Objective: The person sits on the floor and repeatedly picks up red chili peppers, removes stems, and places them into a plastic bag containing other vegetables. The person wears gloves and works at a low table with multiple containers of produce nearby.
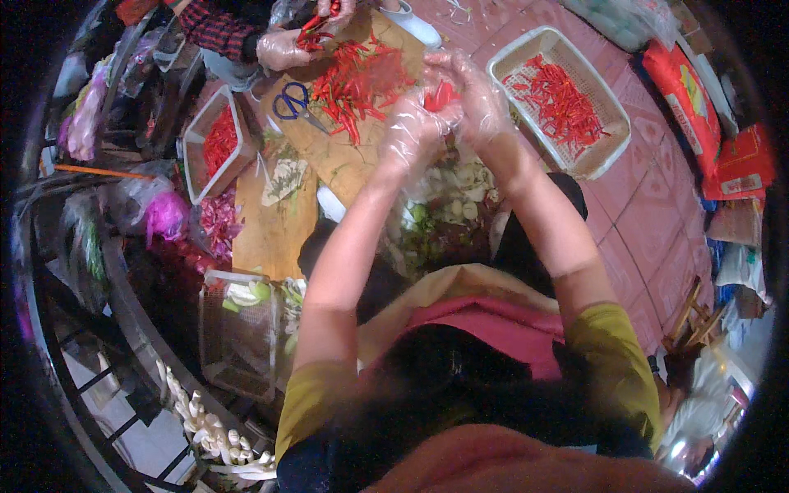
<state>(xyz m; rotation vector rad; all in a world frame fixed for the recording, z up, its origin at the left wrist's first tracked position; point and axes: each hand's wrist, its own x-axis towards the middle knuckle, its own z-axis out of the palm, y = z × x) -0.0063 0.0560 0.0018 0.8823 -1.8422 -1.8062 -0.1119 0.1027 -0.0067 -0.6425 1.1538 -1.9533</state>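
Observation:
My left hand, in a clear plastic glove, has its fingers closed around some red chili peppers. Curved around the far and right side of them is my right hand, gloved the same way; whether it grips any is hard to tell. Both hands hover by the right edge of a wooden board. On that board lies a loose heap of red chili peppers. Scissors with dark blue handles rest left of the heap, blades toward it.
Across the board, another person's gloved hands hold chilies. A white plastic basket with chilies stands on the tiled floor at right, another basket at left. Vegetable scraps lie below my forearms. A mesh basket stands lower left.

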